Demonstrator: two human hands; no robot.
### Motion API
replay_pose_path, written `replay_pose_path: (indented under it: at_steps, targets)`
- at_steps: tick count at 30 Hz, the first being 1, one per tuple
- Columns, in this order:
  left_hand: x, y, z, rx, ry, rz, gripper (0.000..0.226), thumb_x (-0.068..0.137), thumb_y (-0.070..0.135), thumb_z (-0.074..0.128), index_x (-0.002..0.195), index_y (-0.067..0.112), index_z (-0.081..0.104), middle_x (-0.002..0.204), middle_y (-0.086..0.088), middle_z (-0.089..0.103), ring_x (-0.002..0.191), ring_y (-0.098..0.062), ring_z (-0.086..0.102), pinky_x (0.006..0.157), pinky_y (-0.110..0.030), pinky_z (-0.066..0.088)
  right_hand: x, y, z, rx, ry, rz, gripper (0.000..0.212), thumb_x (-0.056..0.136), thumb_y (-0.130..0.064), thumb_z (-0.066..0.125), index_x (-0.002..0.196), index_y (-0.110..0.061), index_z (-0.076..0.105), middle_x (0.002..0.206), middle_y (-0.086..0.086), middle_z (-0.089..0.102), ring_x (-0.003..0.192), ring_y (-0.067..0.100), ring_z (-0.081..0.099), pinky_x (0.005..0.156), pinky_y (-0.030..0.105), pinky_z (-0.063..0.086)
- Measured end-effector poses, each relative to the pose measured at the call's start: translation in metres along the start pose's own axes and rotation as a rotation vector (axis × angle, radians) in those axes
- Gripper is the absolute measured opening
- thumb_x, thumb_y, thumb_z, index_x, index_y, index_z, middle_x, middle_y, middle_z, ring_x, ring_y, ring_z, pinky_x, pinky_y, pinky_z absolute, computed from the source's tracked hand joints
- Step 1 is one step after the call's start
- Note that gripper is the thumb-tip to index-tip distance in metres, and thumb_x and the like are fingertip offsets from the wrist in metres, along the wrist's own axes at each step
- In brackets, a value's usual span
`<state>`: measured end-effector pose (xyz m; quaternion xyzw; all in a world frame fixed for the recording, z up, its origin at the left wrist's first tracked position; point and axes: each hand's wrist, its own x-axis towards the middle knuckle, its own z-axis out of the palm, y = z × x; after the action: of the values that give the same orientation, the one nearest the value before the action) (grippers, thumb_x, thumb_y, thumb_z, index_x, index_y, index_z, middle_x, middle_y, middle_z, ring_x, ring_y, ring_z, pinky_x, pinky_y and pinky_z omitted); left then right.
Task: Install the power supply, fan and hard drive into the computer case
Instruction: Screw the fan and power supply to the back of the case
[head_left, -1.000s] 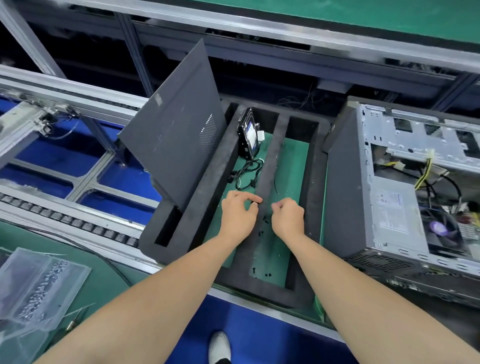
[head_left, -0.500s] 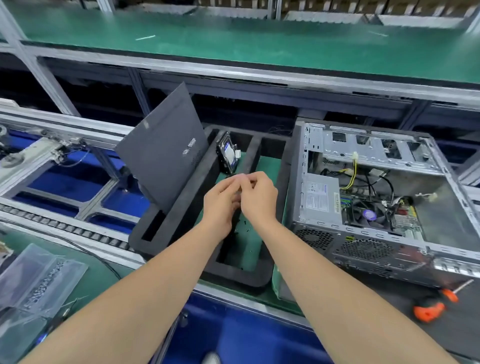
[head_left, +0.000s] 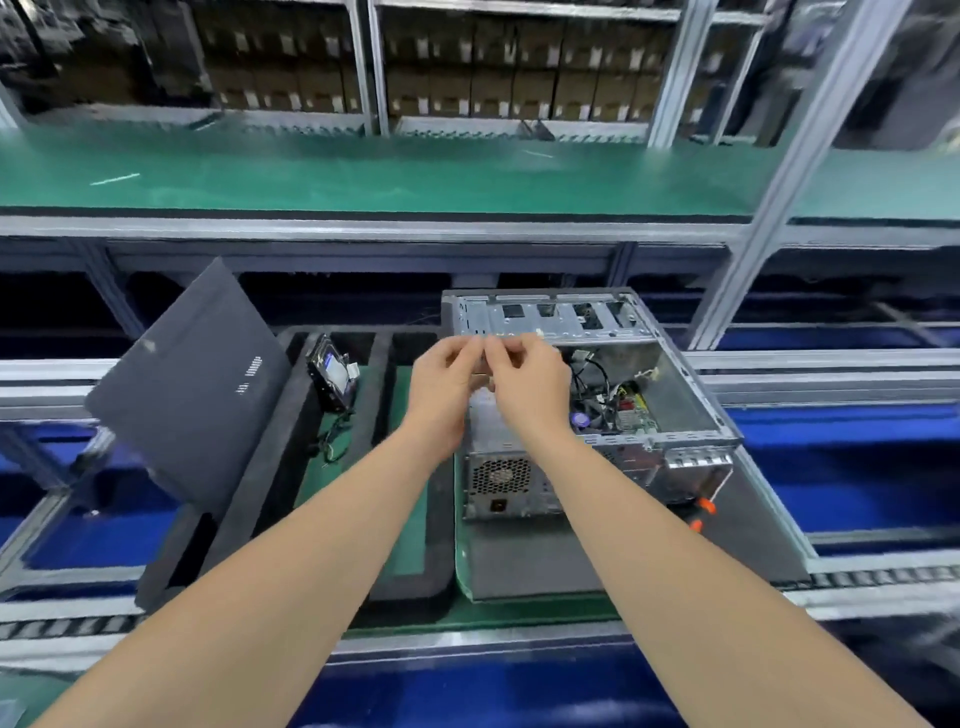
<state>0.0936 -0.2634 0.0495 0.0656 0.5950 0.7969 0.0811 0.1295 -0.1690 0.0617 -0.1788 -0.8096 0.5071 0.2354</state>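
One open computer case (head_left: 680, 395) lies on its side on the counter (head_left: 519, 608), with one power supply (head_left: 501, 475) seated in its near left corner. Above it we see two hands meeting: the left hand (head_left: 441, 379) and right hand (head_left: 530, 379) have curled fingers and touching fingertips. We cannot tell whether they pinch anything. One hard drive (head_left: 332, 374) stands on edge in the black foam tray (head_left: 249, 509) just left of the case. One dark side panel (head_left: 187, 384) leans in the tray's leftmost slot. One orange-handled screwdriver (head_left: 701, 512) lies beside the case.
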Motion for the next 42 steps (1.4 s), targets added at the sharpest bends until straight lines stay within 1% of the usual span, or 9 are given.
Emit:
replay_pose_path:
  at_steps: [4, 7, 11, 13, 19, 24, 30, 35, 42]
  targets:
    - [-0.012, -0.017, 0.049, 0.104, -0.149, 0.0, 0.025, 0.105, 0.019, 0.054, 0.098, -0.002, 0.066, 0.087, -0.011, 0.071, 0.077, -0.02, 0.069, 0.072, -0.028, 0.059, -0.005, 0.04, -0.064, -0.144, 0.293, 0.039, 0.024, 0.102, -0.04, 0.058, 0.089, -0.021, 0.066, 0.074, -0.017, 0.062, 0.07, -0.005, 0.052, 0.056, 0.006, 0.035]
    - [-0.038, -0.043, 0.079, 0.136, -0.393, -0.061, 0.025, 0.106, 0.023, 0.053, 0.091, 0.004, 0.061, 0.078, -0.008, 0.069, 0.067, -0.017, 0.069, 0.063, -0.025, 0.057, -0.019, 0.085, -0.107, -0.243, 0.533, 0.181, 0.023, 0.103, -0.039, 0.052, 0.091, -0.022, 0.062, 0.074, -0.015, 0.059, 0.073, 0.013, 0.055, 0.062, 0.031, 0.04]
    - [-0.071, -0.09, 0.098, 0.164, -0.564, -0.165, 0.017, 0.104, 0.015, 0.056, 0.092, 0.003, 0.059, 0.083, -0.011, 0.071, 0.074, -0.022, 0.073, 0.072, -0.033, 0.062, -0.045, 0.144, -0.142, -0.242, 0.724, 0.461, 0.01, 0.1, -0.036, 0.049, 0.097, -0.027, 0.053, 0.097, 0.0, 0.066, 0.088, 0.031, 0.064, 0.082, 0.049, 0.055]
    - [-0.079, -0.111, 0.102, 0.159, -0.532, -0.238, 0.013, 0.102, 0.01, 0.058, 0.093, 0.001, 0.056, 0.084, -0.015, 0.071, 0.076, -0.026, 0.073, 0.077, -0.038, 0.063, -0.052, 0.173, -0.149, -0.226, 0.7, 0.586, 0.008, 0.097, -0.028, 0.055, 0.102, -0.023, 0.052, 0.111, 0.006, 0.062, 0.093, 0.034, 0.064, 0.086, 0.053, 0.055]
    - [-0.086, -0.135, 0.11, 0.138, -0.362, -0.3, 0.01, 0.096, 0.008, 0.068, 0.096, -0.003, 0.066, 0.081, -0.017, 0.073, 0.072, -0.024, 0.073, 0.067, -0.028, 0.06, -0.05, 0.227, -0.153, -0.28, 0.329, 0.738, 0.05, 0.089, -0.034, 0.077, 0.117, -0.007, 0.047, 0.123, 0.02, 0.06, 0.107, 0.042, 0.064, 0.09, 0.049, 0.054]
    - [-0.083, -0.124, 0.123, 0.13, -0.319, -0.246, 0.009, 0.095, 0.008, 0.07, 0.091, 0.001, 0.073, 0.078, -0.014, 0.072, 0.072, -0.024, 0.073, 0.069, -0.029, 0.06, -0.028, 0.233, -0.168, 0.067, 0.358, 0.841, 0.05, 0.088, -0.02, 0.077, 0.128, -0.003, 0.051, 0.123, 0.024, 0.061, 0.103, 0.043, 0.071, 0.088, 0.055, 0.059]
    - [-0.066, -0.085, 0.153, 0.107, -0.267, -0.197, 0.022, 0.1, 0.021, 0.063, 0.102, 0.001, 0.072, 0.096, -0.011, 0.078, 0.093, -0.025, 0.076, 0.08, -0.031, 0.062, -0.041, 0.189, -0.189, 0.146, 0.469, 0.313, 0.025, 0.097, -0.016, 0.05, 0.121, -0.022, 0.052, 0.12, 0.007, 0.055, 0.105, 0.032, 0.063, 0.095, 0.057, 0.052]
    - [-0.048, -0.064, 0.169, -0.221, -0.125, -0.358, 0.031, 0.1, 0.025, 0.061, 0.115, -0.002, 0.063, 0.11, -0.015, 0.076, 0.1, -0.025, 0.075, 0.084, -0.033, 0.061, -0.063, 0.149, -0.194, -0.095, 0.108, -0.172, 0.051, 0.087, -0.024, 0.049, 0.137, -0.035, 0.052, 0.12, -0.01, 0.061, 0.108, 0.01, 0.057, 0.094, 0.034, 0.048]
    - [-0.048, -0.062, 0.162, -0.591, 0.025, -0.422, 0.049, 0.104, 0.03, 0.052, 0.141, -0.003, 0.051, 0.116, -0.013, 0.071, 0.087, -0.019, 0.075, 0.064, -0.026, 0.061, -0.077, 0.141, -0.184, -0.274, -0.093, -0.131, 0.045, 0.089, -0.034, 0.046, 0.132, -0.039, 0.056, 0.102, -0.007, 0.057, 0.092, 0.017, 0.054, 0.081, 0.04, 0.05]
